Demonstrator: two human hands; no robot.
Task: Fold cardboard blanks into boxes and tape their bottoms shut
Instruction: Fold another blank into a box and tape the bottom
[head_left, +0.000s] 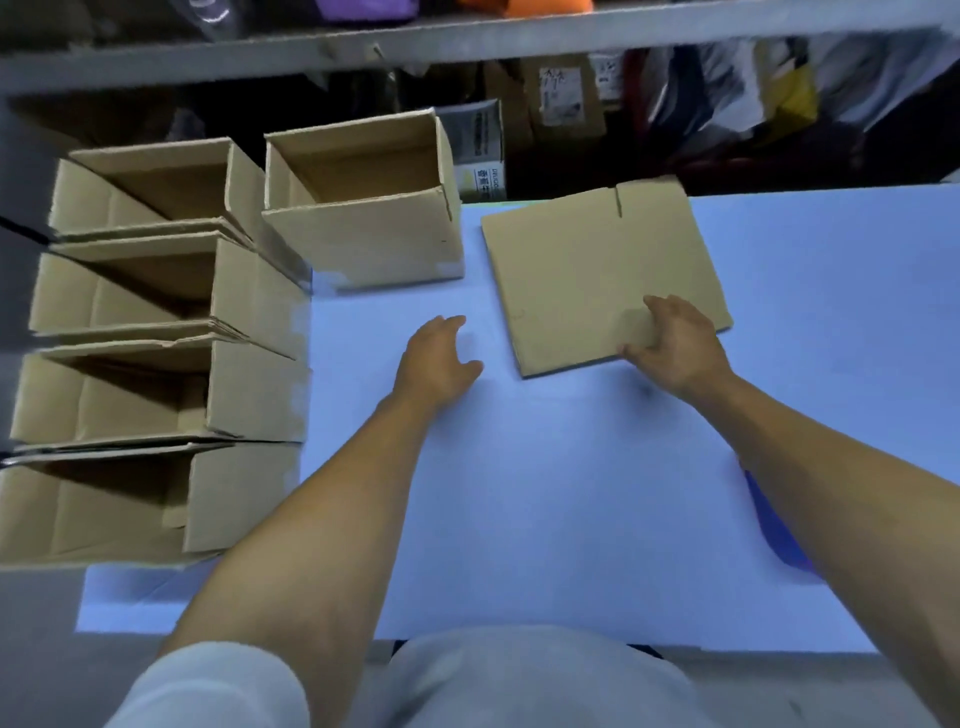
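While the flat cardboard blank (597, 270) lies on the white table (519, 519) at about one o'clock, the right hand (670, 345) holds its near edge, fingers curled on top and thumb tucked at the edge. Just beside it, at about nine o'clock from the blank, the left hand (436, 358) hovers over the table with fingers loose, a little spread, and holds nothing. One open box (363, 208) stands at eleven o'clock. Four more open boxes (156, 343) sit in a row at nine o'clock. A crowded shelf (467, 47) runs along twelve o'clock.
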